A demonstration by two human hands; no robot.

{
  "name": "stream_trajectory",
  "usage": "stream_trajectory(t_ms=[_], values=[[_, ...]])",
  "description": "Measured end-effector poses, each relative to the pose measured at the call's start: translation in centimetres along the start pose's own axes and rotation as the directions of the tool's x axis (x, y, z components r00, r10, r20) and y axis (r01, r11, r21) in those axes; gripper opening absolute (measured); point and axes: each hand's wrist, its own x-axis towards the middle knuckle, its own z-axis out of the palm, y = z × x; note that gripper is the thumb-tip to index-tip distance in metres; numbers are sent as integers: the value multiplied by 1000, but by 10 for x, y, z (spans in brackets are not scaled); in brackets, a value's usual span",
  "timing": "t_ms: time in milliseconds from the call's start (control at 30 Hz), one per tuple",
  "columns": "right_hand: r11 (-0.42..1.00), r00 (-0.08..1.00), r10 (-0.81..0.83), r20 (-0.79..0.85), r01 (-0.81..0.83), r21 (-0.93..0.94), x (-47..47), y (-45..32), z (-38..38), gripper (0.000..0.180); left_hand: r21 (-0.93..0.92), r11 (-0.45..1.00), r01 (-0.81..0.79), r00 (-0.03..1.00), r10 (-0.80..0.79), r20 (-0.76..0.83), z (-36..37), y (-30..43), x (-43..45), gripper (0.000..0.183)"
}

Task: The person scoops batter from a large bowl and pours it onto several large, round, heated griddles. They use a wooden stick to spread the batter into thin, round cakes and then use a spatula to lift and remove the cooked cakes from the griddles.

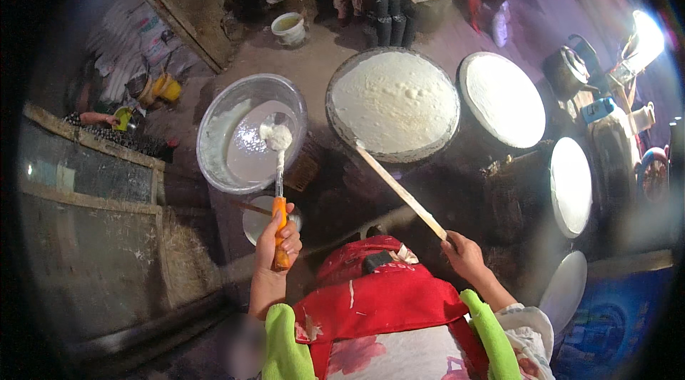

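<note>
My left hand (275, 243) grips the orange handle of a metal ladle (280, 206). The ladle's bowl, smeared with thick pale batter, hangs over a wide metal basin (212, 134). Thin whitish batter (249, 142) lies in the bottom of that basin. In my right hand (464, 254) is the end of a flat wooden stick (401, 195). Its far, batter-coated tip meets the near left edge of a round griddle (338, 131). A bumpy layer of pale batter (393, 99) covers the griddle almost to its rim. Below the basin stands a round pot (254, 225), partly hidden by my left hand.
Round white discs (503, 99) (571, 187) stand to the right, near a kettle (567, 72) and a bright lamp (645, 40). Black perforated cylinders (393, 27) and a bucket (289, 29) are beyond. Another person's hand (101, 119) holds a yellow-green container at left, behind a wooden-framed partition (91, 200).
</note>
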Motion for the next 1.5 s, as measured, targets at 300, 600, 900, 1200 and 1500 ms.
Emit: stream_trajectory(t_ms=[300, 600, 900, 1200, 1500], values=[[946, 993, -43, -109, 5, -324, -37, 37, -70, 34, -8, 999, 48, 997, -48, -65, 12, -9, 23, 28], [892, 991, -131, 38, 135, -431, 33, -25, -117, 23, -4, 1000, 0, 995, -1, -97, 11, -13, 27, 27], [974, 996, -3, 90, 23, -224, 125, -68, -7, 32, -31, 998, -59, 988, 54, -143, -10, -3, 26, 25], [975, 991, 102, -92, -81, 209, 212, -140, 66, 44, -14, 993, -118, 967, 112, -227, -28, 42, 8, 28], [864, 989, -122, 78, 145, -483, 286, -176, 86, 42, -26, 991, -131, 966, 122, -230, -64, 85, -6, 28]])
